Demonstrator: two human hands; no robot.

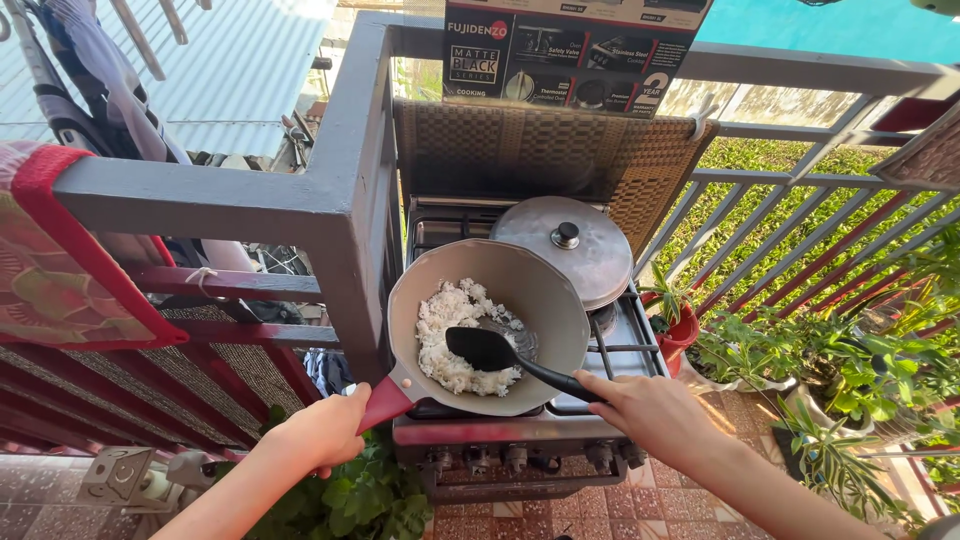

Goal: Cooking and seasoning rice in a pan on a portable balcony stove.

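Grey pan of rice on the stove

Grey pan (530, 290) sits tilted on the stove (620, 345), white rice (445, 335) inside. Left hand (325, 430) clamps its red handle (383, 403); right hand (650, 410) grips the black spatula (500, 355), blade beside the rice. Behind the pan rests a metal lid (570, 250).

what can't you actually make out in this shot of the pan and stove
Head view:
- Burner under the pan: hidden by the pan, so flame cannot be told.
- Red handle: its end is covered by the left hand.
- Spatula grip: inside the right hand.
- Pot under the metal lid: hidden by lid and pan.
- Stove knobs: too small and shaded to read their settings.
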